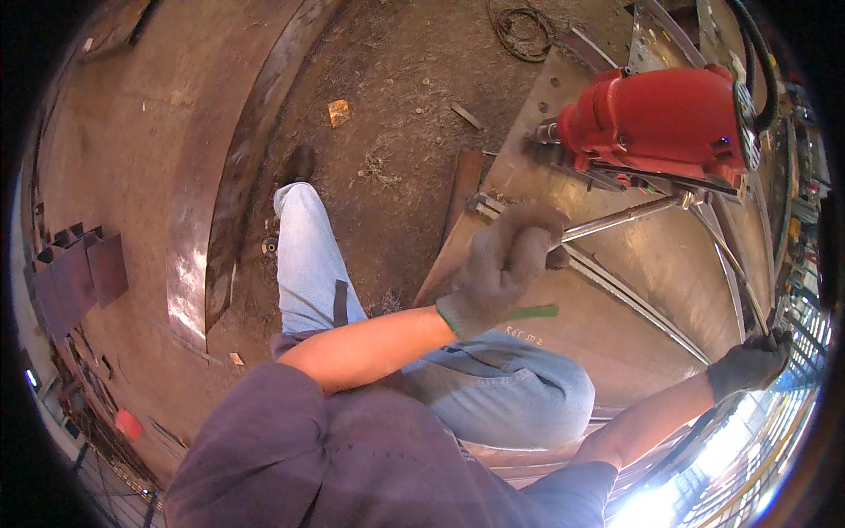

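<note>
Left hand (506, 264), in a grey knit glove, is curled tight around the end of a long metal handle (620, 216); the fingers wrap it fully, and the forearm crosses the body from the lower left. The handle runs up and to the right to the base of a red drill (656, 119) (a heavy boxed machine with a black cable (764, 70) leaving its upper right side); the drill sits on a large tilted steel plate (616, 299), its spindle pointing left over the plate.

Right hand (751, 363), in a black glove, rests at the right edge of the steel plate, well apart from the drill; the fingers are bent over the edge, but whether they clamp it cannot be told at this distortion.

A green marker (534, 311) shows just below the left hand, against the plate; whether it lies on the plate or hangs from the glove cannot be told.

The person wears pale blue jeans (308, 264); 1 leg extends toward the dirt floor (396, 106). A coil of wire (522, 31) lies on the floor at top; a curved rusty steel shell (150, 158) stands at left, with a stack of small brown plates (79, 273) beside it.
</note>
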Tool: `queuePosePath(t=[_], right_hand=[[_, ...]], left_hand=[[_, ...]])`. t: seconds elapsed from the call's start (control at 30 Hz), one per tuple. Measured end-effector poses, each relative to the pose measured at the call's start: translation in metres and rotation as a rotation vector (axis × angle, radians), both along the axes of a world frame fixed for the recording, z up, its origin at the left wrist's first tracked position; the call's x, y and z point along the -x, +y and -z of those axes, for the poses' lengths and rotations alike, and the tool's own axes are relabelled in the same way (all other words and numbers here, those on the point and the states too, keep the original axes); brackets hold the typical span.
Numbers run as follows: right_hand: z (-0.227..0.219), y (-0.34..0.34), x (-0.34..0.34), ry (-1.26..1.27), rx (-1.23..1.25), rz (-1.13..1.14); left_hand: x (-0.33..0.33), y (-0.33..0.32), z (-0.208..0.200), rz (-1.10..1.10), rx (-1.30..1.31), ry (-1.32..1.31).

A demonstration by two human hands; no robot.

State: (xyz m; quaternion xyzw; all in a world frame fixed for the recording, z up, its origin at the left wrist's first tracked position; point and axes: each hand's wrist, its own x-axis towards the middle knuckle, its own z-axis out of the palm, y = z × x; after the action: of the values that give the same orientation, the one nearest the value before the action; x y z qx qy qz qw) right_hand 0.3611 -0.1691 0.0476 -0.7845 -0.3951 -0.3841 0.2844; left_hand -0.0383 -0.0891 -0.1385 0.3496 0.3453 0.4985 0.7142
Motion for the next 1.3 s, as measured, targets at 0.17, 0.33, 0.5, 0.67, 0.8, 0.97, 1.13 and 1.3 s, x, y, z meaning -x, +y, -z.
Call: queuePosePath(t=[0.17,0.33,0.5,0.67,0.8,0.97,1.13,1.3], right_hand=[[0.005,0.021,0.049,0.047,0.044,0.195],[0.007,-0.003,0.0,0.063,0.053,0.068],[0.062,-0.03,-0.075,0.594,-0.093,0.012],[0.194,-0.046,-0.076,1.101,-0.167,0.042],[0.317,0.016,0.019,1.726,-0.149,-0.059],[0.362,-0.011,0.058,1.703,0.061,-0.187],[0.346,-0.007,0.09,1.204,0.481,-0.202],[0.338,0.011,0.097,1.282,0.451,-0.127]], left_hand=[[0.001,-0.003,-0.003,0.002,0.012,-0.066],[0.001,-0.006,-0.002,-0.013,0.04,-0.105],[-0.024,-0.014,-0.058,0.004,-0.217,-0.286],[-0.143,-0.018,-0.153,0.034,-0.748,-0.198],[-0.24,-0.017,-0.154,0.141,-1.049,0.425],[-0.318,-0.04,-0.13,0.184,-1.021,0.322],[-0.314,-0.038,-0.106,0.14,-0.992,0.331],[-0.31,-0.034,-0.098,0.187,-0.928,0.198]])
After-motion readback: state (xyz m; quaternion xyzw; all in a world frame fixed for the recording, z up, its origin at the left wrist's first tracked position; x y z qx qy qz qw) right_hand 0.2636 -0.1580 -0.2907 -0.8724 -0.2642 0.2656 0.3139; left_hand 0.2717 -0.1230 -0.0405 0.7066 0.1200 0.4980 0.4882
